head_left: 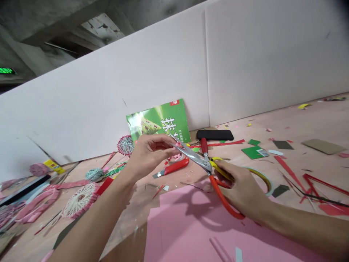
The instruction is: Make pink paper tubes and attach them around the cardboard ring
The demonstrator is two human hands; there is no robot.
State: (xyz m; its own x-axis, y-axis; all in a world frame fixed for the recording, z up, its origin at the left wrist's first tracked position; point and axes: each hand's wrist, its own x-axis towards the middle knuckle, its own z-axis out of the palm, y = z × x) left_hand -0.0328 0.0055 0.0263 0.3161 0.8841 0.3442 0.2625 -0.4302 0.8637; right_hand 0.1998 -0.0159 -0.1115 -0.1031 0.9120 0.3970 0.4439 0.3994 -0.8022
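My right hand [242,185] is closed round the yellow and orange handles of a pair of scissors [195,156]. The blades point left and reach the fingertips of my left hand [152,149], parted a little. Those fingers are pinched together, with a small pink piece [177,145] at their tips, partly hidden by the blades. Below the scissors lies a large pink sheet [185,222] with shadows on it. A red-handled cutter [174,167] rests on the table beneath the blades.
A green printed card [160,122] leans on the white partition [163,62]. Near it is a black phone [215,135]. Round woven pieces [80,200] lie left; a tape roll [261,178], red strips and green scraps [253,152] lie right.
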